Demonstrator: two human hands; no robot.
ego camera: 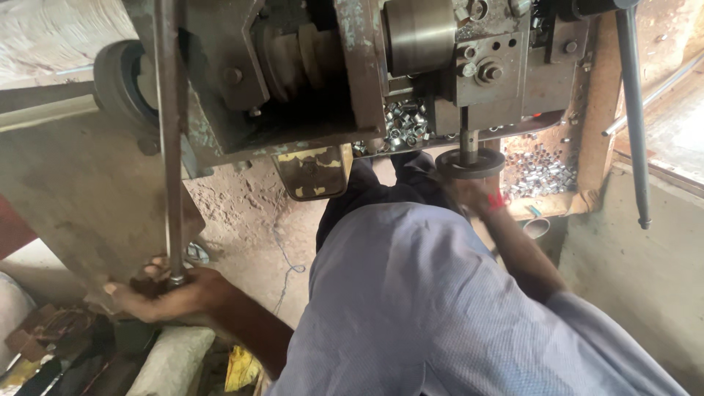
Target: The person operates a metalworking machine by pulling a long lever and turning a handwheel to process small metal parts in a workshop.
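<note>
Nearest, at six o'clock, a pale blue shirt (425, 308). Left hand (158, 290), at eight o'clock, wraps its fingers around a long grey steel lever rod (170, 147). Right hand (473, 194), at two o'clock, touches a dark round metal wheel (469, 163); its fingers cannot be made out.

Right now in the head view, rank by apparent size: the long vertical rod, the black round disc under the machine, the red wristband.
1. Long vertical rod, gripped low by the left hand.
2. Black round disc.
3. Red wristband, by the right hand.
</note>
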